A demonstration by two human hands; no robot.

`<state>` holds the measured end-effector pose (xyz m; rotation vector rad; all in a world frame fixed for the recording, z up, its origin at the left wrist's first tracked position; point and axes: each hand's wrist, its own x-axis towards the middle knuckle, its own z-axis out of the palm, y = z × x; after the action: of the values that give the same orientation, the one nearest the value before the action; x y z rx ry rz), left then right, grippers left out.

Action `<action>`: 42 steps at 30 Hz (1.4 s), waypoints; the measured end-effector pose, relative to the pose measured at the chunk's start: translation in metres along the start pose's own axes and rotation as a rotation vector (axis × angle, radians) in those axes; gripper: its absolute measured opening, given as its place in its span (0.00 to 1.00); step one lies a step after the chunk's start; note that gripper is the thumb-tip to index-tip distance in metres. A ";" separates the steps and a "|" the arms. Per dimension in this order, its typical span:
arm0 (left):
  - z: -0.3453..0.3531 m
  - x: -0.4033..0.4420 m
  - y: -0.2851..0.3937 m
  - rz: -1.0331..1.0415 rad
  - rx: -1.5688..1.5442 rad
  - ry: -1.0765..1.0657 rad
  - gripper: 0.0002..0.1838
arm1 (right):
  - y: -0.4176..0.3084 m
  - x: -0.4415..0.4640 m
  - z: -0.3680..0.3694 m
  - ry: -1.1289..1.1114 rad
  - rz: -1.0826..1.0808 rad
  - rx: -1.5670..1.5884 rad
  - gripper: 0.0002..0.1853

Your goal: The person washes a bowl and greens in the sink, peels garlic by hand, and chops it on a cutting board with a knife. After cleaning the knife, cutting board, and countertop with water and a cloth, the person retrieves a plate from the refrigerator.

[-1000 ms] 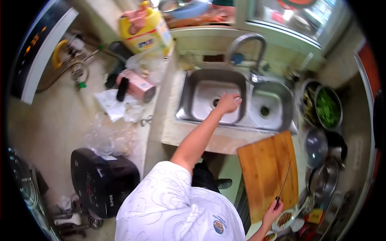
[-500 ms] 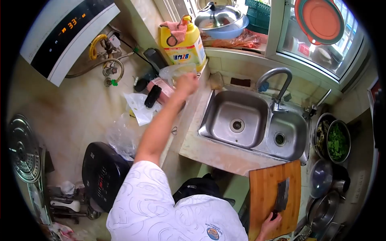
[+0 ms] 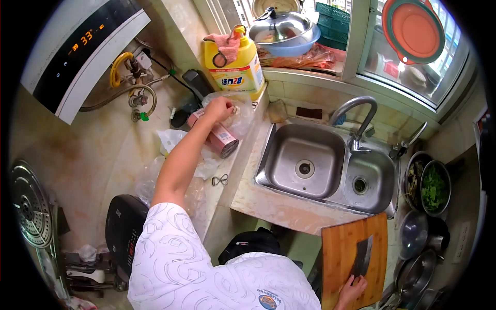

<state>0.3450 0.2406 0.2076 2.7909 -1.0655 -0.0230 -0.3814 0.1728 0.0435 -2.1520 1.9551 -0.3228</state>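
My left hand reaches across to the ledge, its fingers closed at the clear plastic bag. Something pale shows by the fingertips, too small to name. Under my left wrist lies a pink box. At the lower right, my right hand grips the dark handle of a kitchen knife. The knife's broad blade lies over the wooden cutting board, which sits at the counter's edge in front of the sink.
A double steel sink with a curved faucet stands ahead. A yellow detergent jug stands behind the bag. Bowls with greens and several pots line the right side. A black cooker sits left.
My left hand has moved left and slightly down, exposing more of the bag and the pink box. My right hand stays at the knife handle, shifted slightly right.
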 end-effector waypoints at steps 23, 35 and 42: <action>-0.002 -0.075 0.228 0.176 -1.382 -0.578 0.17 | -0.384 0.166 -0.057 -0.508 -0.573 1.223 0.15; 0.034 -0.098 0.272 0.241 -1.368 -0.514 0.14 | -0.338 0.180 -0.043 -0.684 -0.176 1.467 0.09; 0.035 -0.098 0.265 0.297 -1.205 -0.529 0.14 | -0.329 0.191 -0.034 -0.977 -0.073 1.506 0.09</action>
<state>0.0940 0.1064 0.2081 1.5376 -1.0191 -1.0227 -0.0618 0.0130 0.1796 -0.9616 0.5800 -0.4174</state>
